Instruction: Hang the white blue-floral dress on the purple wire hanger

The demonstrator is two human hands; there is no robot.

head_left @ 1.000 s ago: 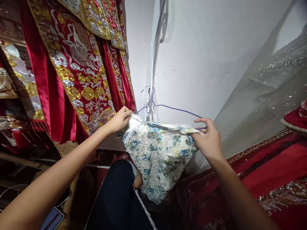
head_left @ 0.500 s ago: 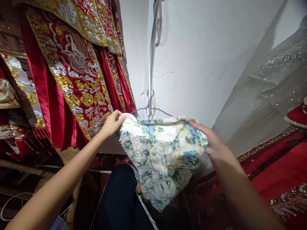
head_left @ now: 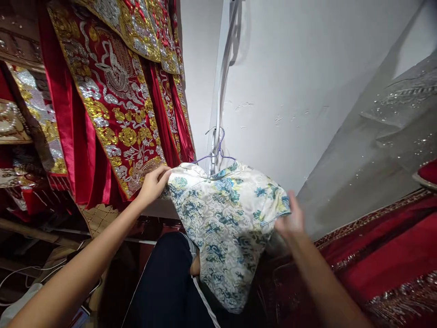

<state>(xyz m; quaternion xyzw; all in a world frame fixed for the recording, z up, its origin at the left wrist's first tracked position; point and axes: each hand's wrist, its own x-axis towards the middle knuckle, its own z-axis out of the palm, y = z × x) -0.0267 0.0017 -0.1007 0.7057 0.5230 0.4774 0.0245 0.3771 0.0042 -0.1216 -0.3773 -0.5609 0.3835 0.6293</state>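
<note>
A short-sleeved white blouse (head_left: 221,223) with blue and yellow-green flowers hangs on a thin purple hanger (head_left: 221,148). Only the hook and part of the hanger's arms show above its neckline. My left hand (head_left: 152,186) is closed on the fabric at the left shoulder, thumb and fingers pinched together. At the opposite sleeve's hem is my right hand (head_left: 290,221), smeared by motion; whether its fingers grip the cloth cannot be made out. The blouse's lower end hangs down in front of my dark-trousered leg.
Red garments with gold and silver embroidery (head_left: 126,109) hang at the left. A white metal rail (head_left: 223,68) runs down the pale wall (head_left: 273,68). Sheer sparkly fabric (head_left: 403,118) hangs at the right above red cloth (head_left: 392,241). White cables (head_left: 34,269) lie low at the left.
The blouse's right shoulder now drapes over the hanger, and its neckline lies open around it. My right hand has moved down from the shoulder to the sleeve hem. My left hand stays at its shoulder.
</note>
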